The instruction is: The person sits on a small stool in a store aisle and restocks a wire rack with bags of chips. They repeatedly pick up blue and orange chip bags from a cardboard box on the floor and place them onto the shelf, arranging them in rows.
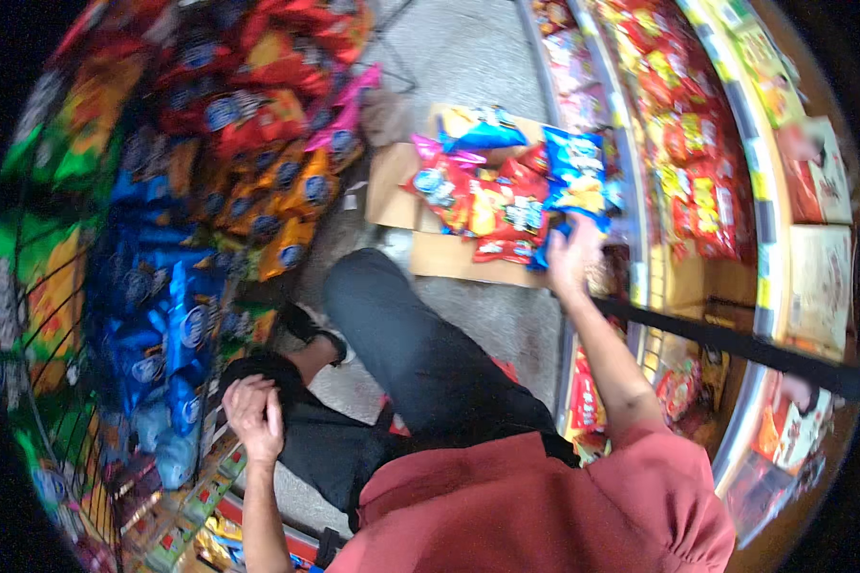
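My right hand [575, 252] grips the lower end of a blue chip bag [575, 168] at the right side of an open cardboard box [444, 256]. Motion blur hides the exact finger placement. Inside the box lie several red snack bags [509, 204], a pink bag [448, 152] and another blue and yellow bag [481, 127]. More blue packaging shows beneath my right hand. My left hand [254, 415] rests on my bent left knee in black trousers, holding nothing, with the thumb apart from the fingers.
To the left, a black wire rack [50, 301] holds rows of blue chip bags [186, 326], orange bags [308, 190] and red bags [258, 122]. Shelves with red snack packets [688, 143] and price strips line the right. A dark bar [731, 340] crosses the shelves beside my right forearm.
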`<state>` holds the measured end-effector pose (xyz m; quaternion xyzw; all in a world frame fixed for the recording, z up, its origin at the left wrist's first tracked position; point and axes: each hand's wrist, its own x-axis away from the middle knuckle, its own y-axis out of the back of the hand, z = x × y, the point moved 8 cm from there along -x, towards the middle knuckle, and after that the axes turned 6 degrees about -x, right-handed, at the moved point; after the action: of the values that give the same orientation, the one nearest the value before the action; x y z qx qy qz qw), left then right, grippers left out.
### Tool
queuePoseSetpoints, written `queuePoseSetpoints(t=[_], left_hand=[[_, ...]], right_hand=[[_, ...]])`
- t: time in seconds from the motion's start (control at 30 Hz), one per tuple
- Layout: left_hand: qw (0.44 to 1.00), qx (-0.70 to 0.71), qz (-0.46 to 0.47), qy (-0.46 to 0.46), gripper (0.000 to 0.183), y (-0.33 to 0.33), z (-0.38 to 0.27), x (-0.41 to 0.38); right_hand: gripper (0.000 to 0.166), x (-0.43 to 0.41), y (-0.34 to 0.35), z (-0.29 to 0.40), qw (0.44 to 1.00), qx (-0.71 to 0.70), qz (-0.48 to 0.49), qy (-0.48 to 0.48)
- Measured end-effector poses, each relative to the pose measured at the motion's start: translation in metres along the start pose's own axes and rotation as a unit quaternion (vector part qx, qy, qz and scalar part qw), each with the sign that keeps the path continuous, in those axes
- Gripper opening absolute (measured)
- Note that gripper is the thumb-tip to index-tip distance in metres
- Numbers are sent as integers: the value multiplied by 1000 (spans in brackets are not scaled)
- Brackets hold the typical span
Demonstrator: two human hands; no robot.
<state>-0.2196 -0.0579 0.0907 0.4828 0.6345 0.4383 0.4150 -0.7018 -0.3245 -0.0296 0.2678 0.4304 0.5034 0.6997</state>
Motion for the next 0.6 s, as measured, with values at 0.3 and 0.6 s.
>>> queuePoseSetpoints(t=[0.3, 0.6], left_hand=[[999, 40, -27, 1, 5, 12, 23, 6], [999, 35, -25, 11, 8, 12, 24, 6]], right_hand=[[61, 9, -21, -46, 994, 12, 96, -58], [64, 1, -33, -47, 986, 46, 150, -48]])
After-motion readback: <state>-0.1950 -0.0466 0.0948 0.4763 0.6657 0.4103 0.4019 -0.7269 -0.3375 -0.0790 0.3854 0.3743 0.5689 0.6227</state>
